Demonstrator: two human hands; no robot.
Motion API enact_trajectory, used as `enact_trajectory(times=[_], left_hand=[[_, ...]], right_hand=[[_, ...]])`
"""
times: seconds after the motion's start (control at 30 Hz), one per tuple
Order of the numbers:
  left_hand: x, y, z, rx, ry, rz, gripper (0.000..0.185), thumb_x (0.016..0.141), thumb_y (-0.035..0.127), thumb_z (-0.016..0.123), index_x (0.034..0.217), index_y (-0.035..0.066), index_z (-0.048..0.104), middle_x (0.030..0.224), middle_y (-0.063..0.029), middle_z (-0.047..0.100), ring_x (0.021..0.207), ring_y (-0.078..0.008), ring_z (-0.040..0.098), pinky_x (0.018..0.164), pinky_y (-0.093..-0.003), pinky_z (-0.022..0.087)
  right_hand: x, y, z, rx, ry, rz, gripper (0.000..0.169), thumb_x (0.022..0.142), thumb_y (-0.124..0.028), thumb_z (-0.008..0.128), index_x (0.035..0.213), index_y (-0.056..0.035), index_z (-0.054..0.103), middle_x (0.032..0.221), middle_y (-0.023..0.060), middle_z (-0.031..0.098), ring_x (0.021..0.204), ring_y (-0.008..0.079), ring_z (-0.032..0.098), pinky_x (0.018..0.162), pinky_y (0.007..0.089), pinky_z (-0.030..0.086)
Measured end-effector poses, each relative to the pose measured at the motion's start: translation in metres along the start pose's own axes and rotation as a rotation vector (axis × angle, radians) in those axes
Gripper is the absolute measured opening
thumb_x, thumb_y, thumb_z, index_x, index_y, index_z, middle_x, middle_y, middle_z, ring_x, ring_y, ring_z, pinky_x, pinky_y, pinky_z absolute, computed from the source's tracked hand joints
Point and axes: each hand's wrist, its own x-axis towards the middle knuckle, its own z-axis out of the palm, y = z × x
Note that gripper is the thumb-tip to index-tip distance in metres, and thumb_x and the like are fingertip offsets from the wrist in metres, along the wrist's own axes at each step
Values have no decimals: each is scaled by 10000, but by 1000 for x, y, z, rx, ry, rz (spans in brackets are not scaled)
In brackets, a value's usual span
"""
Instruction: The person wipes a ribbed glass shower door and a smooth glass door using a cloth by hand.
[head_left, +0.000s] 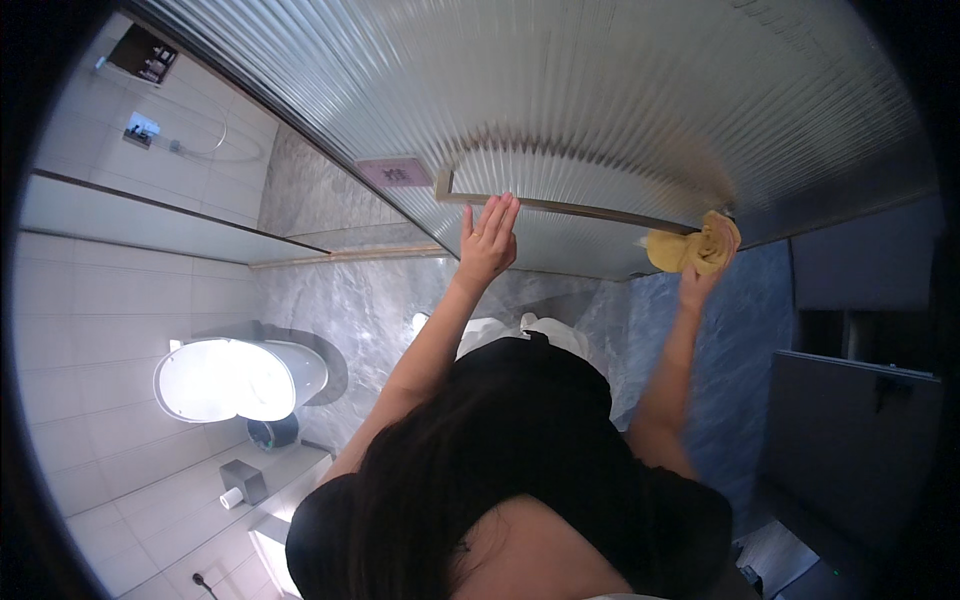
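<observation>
Before me stands a ribbed glass shower door with a long metal bar handle across it. My left hand is at the handle's left part, fingers stretched out and grasping nothing; whether it touches the bar or the glass is hard to tell. A bunched yellow cloth is in my right hand, pressed at the handle's right end. The cloth hides that end and most of my right fingers.
A pink sign with writing is stuck on the glass. On the left are a white toilet, a dark bin, and a toilet paper holder. A shower fixture is on the wall beyond the opening. Grey marble-patterned floor lies below.
</observation>
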Motion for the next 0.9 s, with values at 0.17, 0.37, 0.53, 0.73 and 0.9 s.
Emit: enact_trajectory(times=[0.17,0.37,0.53,0.73,0.9], left_hand=[[2,5,-8,-27,-18,-25,630,728,77,537,1348,82,428,1359,-67,444,1304,-234,383,1099,-517,173],[5,7,-20,-47,-69,-57,649,730,75,513,1371,112,424,1408,-22,415,1330,-174,353,1103,-498,156],[9,11,-26,-100,-79,-71,662,719,75,511,1374,97,418,1418,-31,403,1340,-180,338,1100,-503,170],[10,11,-27,-135,-88,-83,684,712,82,513,1385,80,393,1427,-45,388,1342,-193,335,1094,-512,182],[10,11,-24,-144,-89,-81,683,715,77,507,1387,73,385,1429,-54,382,1340,-203,337,1093,-516,185]], right_hand=[[2,-28,25,116,316,260,459,861,-166,538,1250,59,444,1278,217,475,1249,349,386,1061,436,260],[25,13,2,163,283,721,439,855,-138,557,1226,68,444,1252,225,511,1152,345,495,955,405,388],[33,63,-18,-162,-18,872,464,819,-236,636,1183,24,513,1126,189,606,1052,329,579,879,383,447],[47,50,-21,-335,-47,910,436,800,-269,661,1112,23,572,1111,189,616,1020,356,586,855,412,459],[44,26,-16,-361,121,904,482,788,-230,649,1131,69,492,1099,238,591,974,404,583,823,444,467]])
